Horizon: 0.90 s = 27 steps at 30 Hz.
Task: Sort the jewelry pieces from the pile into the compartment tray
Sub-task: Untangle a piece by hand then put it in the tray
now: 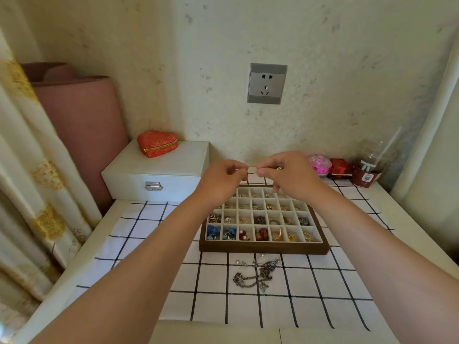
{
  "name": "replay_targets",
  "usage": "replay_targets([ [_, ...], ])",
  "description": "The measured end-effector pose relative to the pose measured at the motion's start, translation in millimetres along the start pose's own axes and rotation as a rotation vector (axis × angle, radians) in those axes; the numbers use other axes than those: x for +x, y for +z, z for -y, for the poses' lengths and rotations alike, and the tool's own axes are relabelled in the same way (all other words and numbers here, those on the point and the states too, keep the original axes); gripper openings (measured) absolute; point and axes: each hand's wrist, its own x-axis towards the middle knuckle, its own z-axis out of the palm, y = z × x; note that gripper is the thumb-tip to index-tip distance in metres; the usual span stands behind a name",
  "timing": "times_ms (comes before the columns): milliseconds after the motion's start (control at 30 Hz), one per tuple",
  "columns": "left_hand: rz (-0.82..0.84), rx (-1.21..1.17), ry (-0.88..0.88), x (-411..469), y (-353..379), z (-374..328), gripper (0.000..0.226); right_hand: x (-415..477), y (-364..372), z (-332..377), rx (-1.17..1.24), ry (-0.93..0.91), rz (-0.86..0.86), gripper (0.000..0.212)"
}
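A brown compartment tray (263, 250) with a white grid sits on the checked cloth; many of its cells hold small jewelry. In front of it lies a pile of silver chains and small pieces (258, 273). Both hands are raised above the tray's far edge, fingertips nearly meeting. My left hand (223, 178) and my right hand (288, 175) pinch a tiny pale piece (252, 169) between them; it is too small to identify.
A white jewelry box (154, 170) with a red heart-shaped case (157, 144) on top stands at the back left. Pink and red trinkets (327, 165) and a plastic cup (370, 165) stand at the back right. A wall socket (267, 83) is above.
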Motion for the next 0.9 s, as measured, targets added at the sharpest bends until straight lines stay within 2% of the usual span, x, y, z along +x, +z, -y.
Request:
replay_targets([
  [167,0.118,0.431,0.084,11.0,10.5,34.7,0.029,18.4,13.5,-26.3,-0.379,-0.039,0.168,0.007],
  [267,0.169,0.587,0.143,14.2,18.6,46.6,0.036,26.4,20.7,-34.7,-0.517,-0.075,0.2,0.008],
  [600,0.22,0.855,0.224,16.4,34.8,53.6,0.048,30.2,19.3,-41.7,-0.562,-0.053,0.198,0.019],
  [767,0.233,0.783,0.171,17.3,35.5,49.3,0.046,23.3,22.1,-40.5,-0.646,-0.041,0.271,0.032],
  [900,0.2,0.72,0.199,17.4,31.8,48.5,0.044,21.8,30.0,-40.9,-0.697,-0.055,0.295,0.035],
])
